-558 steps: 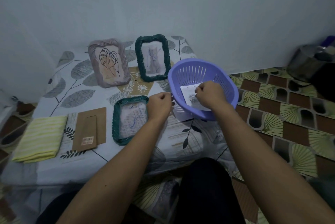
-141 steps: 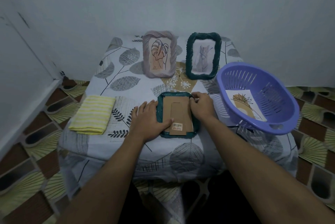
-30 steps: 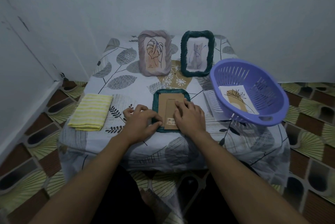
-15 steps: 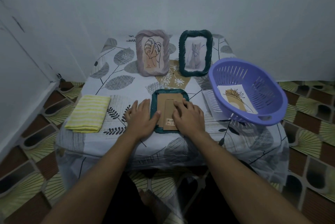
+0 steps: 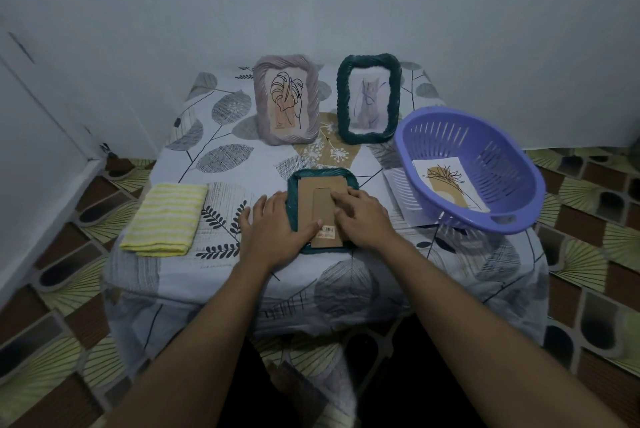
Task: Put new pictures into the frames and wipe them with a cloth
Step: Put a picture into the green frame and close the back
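Near the worktop's front edge, the teal frame (image 5: 294, 183) lies face down with its cardboard backing (image 5: 325, 186) now seated inside. My left grip (image 5: 273, 230), curled at the rim a second ago, has flattened open across it. My right grip (image 5: 363, 219) presses open-fingered on the backing. I judge this frame reloaded; flipping and wiping with the yellow cloth (image 5: 166, 218) by the left edge comes next.
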Demonstrator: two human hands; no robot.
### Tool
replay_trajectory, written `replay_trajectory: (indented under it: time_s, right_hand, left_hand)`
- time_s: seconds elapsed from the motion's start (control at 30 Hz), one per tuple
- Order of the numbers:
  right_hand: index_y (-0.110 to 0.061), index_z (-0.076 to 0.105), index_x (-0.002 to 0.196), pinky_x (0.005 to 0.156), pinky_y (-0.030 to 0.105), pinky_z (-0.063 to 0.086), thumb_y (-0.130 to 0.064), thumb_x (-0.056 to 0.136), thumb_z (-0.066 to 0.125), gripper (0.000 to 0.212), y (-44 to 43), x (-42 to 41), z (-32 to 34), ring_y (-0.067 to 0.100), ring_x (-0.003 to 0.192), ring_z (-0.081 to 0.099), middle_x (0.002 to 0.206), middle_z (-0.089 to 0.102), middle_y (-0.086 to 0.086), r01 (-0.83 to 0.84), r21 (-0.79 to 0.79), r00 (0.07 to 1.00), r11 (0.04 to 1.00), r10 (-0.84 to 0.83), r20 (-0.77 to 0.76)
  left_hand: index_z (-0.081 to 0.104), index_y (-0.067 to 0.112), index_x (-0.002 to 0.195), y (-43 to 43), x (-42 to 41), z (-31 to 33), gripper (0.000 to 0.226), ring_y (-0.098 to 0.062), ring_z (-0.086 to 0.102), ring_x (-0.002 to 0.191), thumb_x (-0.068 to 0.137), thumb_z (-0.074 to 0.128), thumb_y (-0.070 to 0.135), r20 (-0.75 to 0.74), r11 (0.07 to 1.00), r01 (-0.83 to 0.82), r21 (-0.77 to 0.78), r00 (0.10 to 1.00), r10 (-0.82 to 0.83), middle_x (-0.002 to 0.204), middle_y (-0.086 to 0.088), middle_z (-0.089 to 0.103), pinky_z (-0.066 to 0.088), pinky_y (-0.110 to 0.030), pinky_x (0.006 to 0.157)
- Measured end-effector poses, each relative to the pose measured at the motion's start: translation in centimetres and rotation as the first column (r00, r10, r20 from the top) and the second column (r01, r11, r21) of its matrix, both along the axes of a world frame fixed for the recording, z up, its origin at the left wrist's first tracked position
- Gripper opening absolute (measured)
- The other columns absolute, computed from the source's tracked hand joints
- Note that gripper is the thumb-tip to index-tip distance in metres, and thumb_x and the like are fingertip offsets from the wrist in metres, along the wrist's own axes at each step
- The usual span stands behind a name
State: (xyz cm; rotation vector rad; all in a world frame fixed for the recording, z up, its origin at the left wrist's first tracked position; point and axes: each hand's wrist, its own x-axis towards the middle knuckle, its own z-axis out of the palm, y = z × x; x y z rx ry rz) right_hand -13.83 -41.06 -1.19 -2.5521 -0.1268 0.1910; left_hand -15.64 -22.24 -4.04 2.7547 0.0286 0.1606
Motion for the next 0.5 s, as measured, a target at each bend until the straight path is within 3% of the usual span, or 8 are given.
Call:
replay_trajectory:
  time_s: [0.13,0.3,0.5]
  right_hand:
    - [-0.027,0.063,0.128,0.104,0.041,0.042,-0.023,0.090,0.058,0.038,-1.4,-0.8,1.4,0.024,0.121,0.052,0.129,0.056,0.005,0.021,0.054,1.000,0.998,-0.021,0.010]
    - [-0.031,0.066,0.110,0.099,0.041,0.031,-0.038,0.089,0.059,0.022,-2.5,-3.2,2.5,0.021,0.119,0.050,0.119,0.059,-0.003,0.035,-0.155,0.996,0.987,-0.022,0.086]
    - [-0.033,0.067,0.098,0.096,0.039,0.028,-0.054,0.086,0.062,0.025,-2.5,-5.4,2.9,0.017,0.123,0.040,0.120,0.056,-0.009,0.044,-0.339,0.982,0.940,0.021,0.187]
  left_hand:
    - [0.031,0.024,0.147,0.1,0.1,-0.2,0.094,-0.022,0.024,0.146,0.077,0.039,0.086,0.008,1.000,-0.009,-0.003,1.000,0.009,0.152,0.003,0.039,0.013,-0.053,0.117]
    - [0.034,0.025,0.146,0.0,0.0,-0.1,0.091,-0.021,0.025,0.145,0.077,0.042,0.085,0.022,1.000,-0.013,-0.017,1.000,0.013,0.149,0.003,0.042,0.013,-0.051,0.117]
    - [0.034,0.025,0.146,0.0,-0.1,-0.1,0.093,-0.022,0.025,0.145,0.077,0.041,0.085,0.028,1.000,-0.010,-0.023,1.000,0.011,0.150,0.003,0.042,0.014,-0.051,0.117]
